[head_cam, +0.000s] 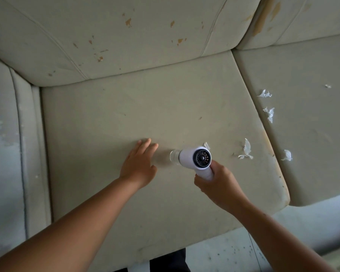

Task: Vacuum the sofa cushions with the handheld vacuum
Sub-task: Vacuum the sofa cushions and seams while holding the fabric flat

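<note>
Worn beige sofa; middle cushion (145, 114) mostly clear. Left hand (138, 163) spread flat on it, holding nothing. Right hand (216, 183) wrapped around vacuum (194, 157), nozzle down on cushion. Paper scraps (245, 151) remaining beside it and across right cushion (306, 154); roughly half done.

A worn beige seat cushion (126, 107) bore a flat left hand (138, 163); white paper scraps (245, 150) lay at three o'clock
</note>
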